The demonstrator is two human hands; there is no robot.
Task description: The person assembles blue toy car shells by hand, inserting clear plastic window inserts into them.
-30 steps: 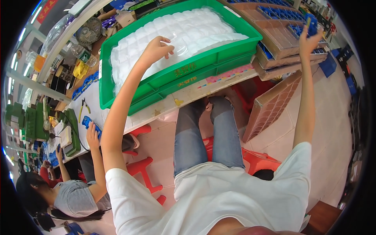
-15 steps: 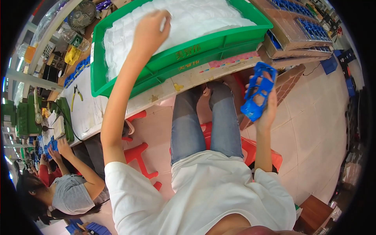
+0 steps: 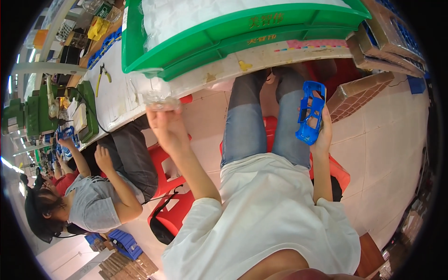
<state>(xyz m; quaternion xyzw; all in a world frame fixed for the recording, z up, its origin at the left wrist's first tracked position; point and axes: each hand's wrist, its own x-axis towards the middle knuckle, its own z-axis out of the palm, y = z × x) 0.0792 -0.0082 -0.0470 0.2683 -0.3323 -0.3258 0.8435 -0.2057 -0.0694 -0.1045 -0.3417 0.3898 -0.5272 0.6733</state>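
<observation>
My left hand (image 3: 167, 127) is raised beside the front edge of the table, its fingers closed on a clear plastic piece (image 3: 161, 101). A thin see-through film seems to hang around that piece, but its exact shape is hard to make out. In my right hand (image 3: 323, 133) is a blue toy car body shell (image 3: 311, 112) with open window holes, held upright above my right thigh. Ahead of both hands stands a green plastic crate (image 3: 210, 46). White wrapped pieces (image 3: 224, 14) fill it, partly cut off by the top of the view.
Yellow-handled pliers (image 3: 102, 79) lie on the white-covered table (image 3: 116, 100) at left. A green machine (image 3: 86, 112) stands beyond them. Cardboard trays of blue parts (image 3: 387, 42) are stacked at right. Another person (image 3: 102, 200) sits at left, near red stools (image 3: 175, 212).
My left hand has come back from above the crate toward me and now holds the clear plastic piece. The view has shifted, and the blue shell is turned more upright in my right hand.
</observation>
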